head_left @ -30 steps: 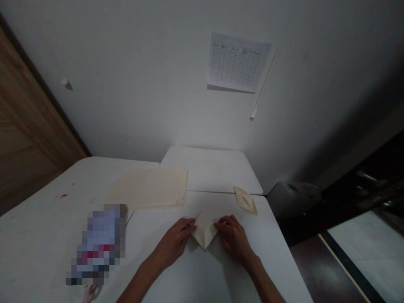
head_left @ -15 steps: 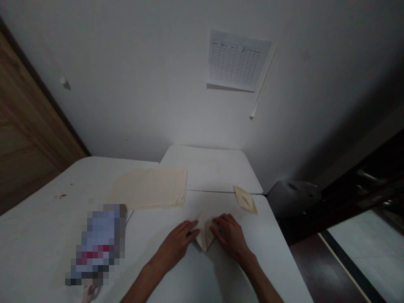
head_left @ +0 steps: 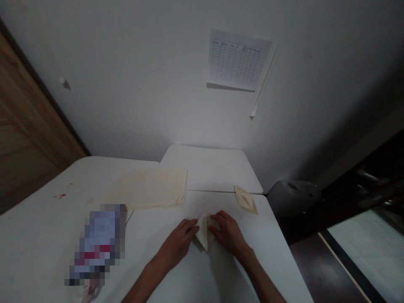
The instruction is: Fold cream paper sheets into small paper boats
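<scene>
A small folded piece of cream paper point(head_left: 204, 232), roughly diamond-shaped with a crease down its middle, is between my hands just over the white table. My left hand point(head_left: 180, 240) pinches its left edge between thumb and fingers. On the other side, the fingers of my right hand point(head_left: 227, 234) close on its right edge and partly hide it. Beyond my right hand lies another folded paper point(head_left: 246, 200), also diamond-like, with a slit-like opening in its middle.
Flat cream paper sheets point(head_left: 151, 187) lie at the back left of the table point(head_left: 259, 261). A pixelated item point(head_left: 99, 242) rests left of my arm. A printed chart point(head_left: 236, 61) hangs on the wall, and a grey container point(head_left: 292, 198) stands beyond the right edge.
The folded paper has tilted and shifted slightly to the right between my hands. Both hands keep their grip with small finger movements; the other papers stay put.
</scene>
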A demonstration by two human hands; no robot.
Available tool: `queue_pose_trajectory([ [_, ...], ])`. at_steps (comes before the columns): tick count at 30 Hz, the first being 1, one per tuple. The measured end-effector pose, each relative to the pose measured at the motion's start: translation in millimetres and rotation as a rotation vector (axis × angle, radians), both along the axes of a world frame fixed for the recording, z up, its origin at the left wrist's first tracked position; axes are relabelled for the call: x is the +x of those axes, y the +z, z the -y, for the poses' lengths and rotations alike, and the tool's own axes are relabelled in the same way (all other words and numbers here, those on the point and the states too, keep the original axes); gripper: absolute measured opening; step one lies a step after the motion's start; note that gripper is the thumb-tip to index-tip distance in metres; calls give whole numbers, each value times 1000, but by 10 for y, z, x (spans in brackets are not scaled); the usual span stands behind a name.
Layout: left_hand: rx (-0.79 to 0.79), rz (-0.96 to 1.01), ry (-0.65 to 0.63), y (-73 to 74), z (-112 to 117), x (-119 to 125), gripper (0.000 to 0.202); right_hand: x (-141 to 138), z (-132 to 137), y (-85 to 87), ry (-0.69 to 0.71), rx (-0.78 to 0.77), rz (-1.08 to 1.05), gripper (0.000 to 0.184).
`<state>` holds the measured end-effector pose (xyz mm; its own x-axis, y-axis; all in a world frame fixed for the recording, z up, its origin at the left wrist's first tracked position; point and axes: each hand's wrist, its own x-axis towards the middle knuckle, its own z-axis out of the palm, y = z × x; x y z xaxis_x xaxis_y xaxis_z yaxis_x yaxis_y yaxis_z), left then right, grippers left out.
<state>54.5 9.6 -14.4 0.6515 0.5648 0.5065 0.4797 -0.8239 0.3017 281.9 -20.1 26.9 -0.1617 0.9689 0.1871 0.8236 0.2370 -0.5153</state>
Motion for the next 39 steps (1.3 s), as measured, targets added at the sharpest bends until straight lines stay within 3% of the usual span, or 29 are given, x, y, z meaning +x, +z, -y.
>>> queue_pose_trajectory([
  [4,-56,208,6,35,-27,27,26,22,8,7,11,2,-13,31],
  [8,-96,251,-3,68,-45,28,22,30,14,25,87,86,45,36],
  [16,-42,55,-19,164,-18,19,25,-3,-2,88,265,191,170,24],
  [21,-17,-70,-9,125,-9,-1,31,-8,-11,56,276,193,186,17],
  [28,-96,-94,46,184,160,31,28,19,-7,21,254,173,114,15],
  [35,-70,-93,118,69,272,140,35,-36,-127,-81,35,96,-214,28],
  [39,-87,-75,106,74,281,150,32,-64,-267,-97,-148,-61,-465,37],
])
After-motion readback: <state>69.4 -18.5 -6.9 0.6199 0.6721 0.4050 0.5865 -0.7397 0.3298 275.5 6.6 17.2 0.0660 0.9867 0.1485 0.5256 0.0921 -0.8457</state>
